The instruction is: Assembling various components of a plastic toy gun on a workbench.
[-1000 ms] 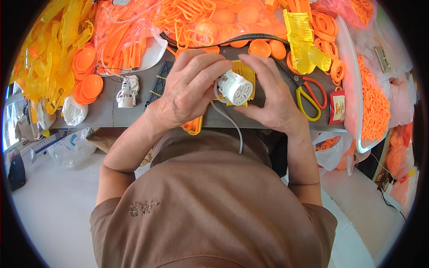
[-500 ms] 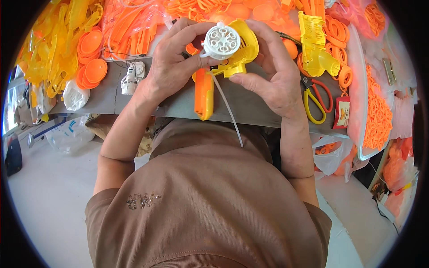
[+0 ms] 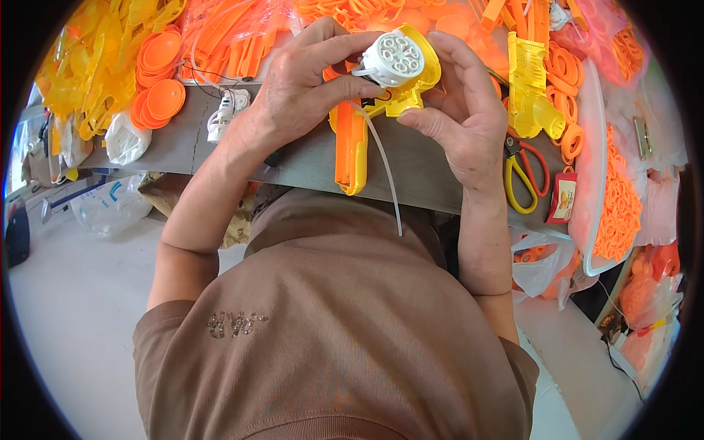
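Over the table's near edge, my left hand [image 3: 301, 88] pinches a white round part [image 3: 398, 59] with a ring of holes in its face. It sits against a yellow toy-gun shell [image 3: 427, 77], whose grip [image 3: 350, 150] is orange and yellow and points down toward me. My right hand [image 3: 469, 117] is curled round the far right side of the shell, thumb at its lower edge. From beneath my left fingers a thin clear tube [image 3: 387, 165] hangs past the table edge. The left fingertips are partly hidden behind the white part.
Right of my hands lie another yellow shell [image 3: 526, 88], scissors [image 3: 522, 180], a small red packet [image 3: 562, 198] and a bin [image 3: 587, 169] of small orange rings. To the left are a white wired unit [image 3: 226, 116], orange discs [image 3: 163, 100] and piled yellow parts [image 3: 95, 66].
The white round part has tilted, so its side wall now shows, and it sits slightly farther right and up against the yellow shell. Both hands have shifted a little right in view.
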The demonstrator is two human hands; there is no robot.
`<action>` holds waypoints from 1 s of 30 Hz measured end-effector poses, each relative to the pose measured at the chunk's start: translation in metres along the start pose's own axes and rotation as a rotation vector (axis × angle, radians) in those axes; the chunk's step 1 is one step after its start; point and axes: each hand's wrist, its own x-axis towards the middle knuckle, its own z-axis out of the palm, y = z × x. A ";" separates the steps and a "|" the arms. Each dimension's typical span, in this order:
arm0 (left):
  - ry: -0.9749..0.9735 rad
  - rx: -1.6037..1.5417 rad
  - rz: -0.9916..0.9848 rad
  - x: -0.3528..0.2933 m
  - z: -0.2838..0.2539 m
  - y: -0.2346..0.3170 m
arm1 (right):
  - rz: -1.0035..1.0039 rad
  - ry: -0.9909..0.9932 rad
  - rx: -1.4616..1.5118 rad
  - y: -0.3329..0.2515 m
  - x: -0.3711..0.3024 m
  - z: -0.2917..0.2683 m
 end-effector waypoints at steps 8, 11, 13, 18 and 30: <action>0.053 -0.007 -0.042 -0.003 0.003 0.008 | 0.002 0.056 -0.121 -0.008 -0.005 0.015; 0.029 0.003 -0.057 -0.002 0.000 0.009 | 0.010 0.094 -0.160 -0.010 -0.006 0.018; 0.006 0.004 -0.068 -0.001 -0.001 0.009 | -0.001 0.110 -0.167 -0.010 -0.007 0.019; -0.010 0.038 -0.013 0.000 -0.002 0.010 | 0.007 0.150 -0.196 -0.013 -0.010 0.025; -0.107 0.312 0.320 0.001 0.050 0.028 | 0.251 0.075 -0.529 0.005 -0.057 -0.023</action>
